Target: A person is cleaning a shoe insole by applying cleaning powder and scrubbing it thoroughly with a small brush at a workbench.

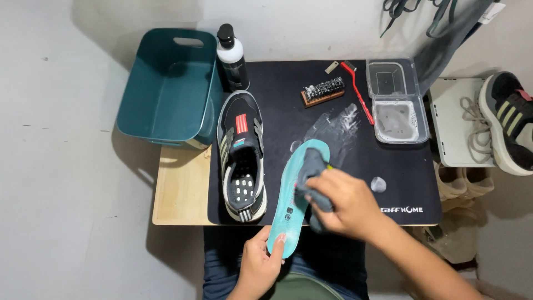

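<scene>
— Teal insole (288, 191) lying where?

— Slanted across the front edge of the black mat (355, 83) on the desk (180, 191), heel end hanging off toward the lap, toe end pointing up at the wet smear on the mat.

— Held how?

— Left hand (256, 265) underneath the heel end, grip pinching the insole's edge, thumb on top. Right hand (344, 203) closed on a grey cloth (312, 172), pressing it onto the insole's middle.

— Heavy? Stiff?

— Probably very light and bendy (thin foam, by the look). Likely to flop or bow under the cloth's pressure if supported at one end only. Possibly damp and a little slick, judging from the wet patches nearby; cannot tell for sure.

— Best place to take hold?

— Heel end, pinched along the edge, much as now; thicker and firmer there, most likely. Toe end best left resting on the mat for support. No real risk of breakage, only of creasing if folded hard.

— Anything close by?

— Black sneaker (242, 158) just beside the insole on the left, lying open with no insole visible inside. Wooden brush (322, 91) and red brush (357, 91) farther back, clear tub (398, 103) with cloudy liquid at the right, black bottle (231, 58) and teal basket (166, 83) at the rear left. Second shoe (508, 122) well apart on the right.
</scene>
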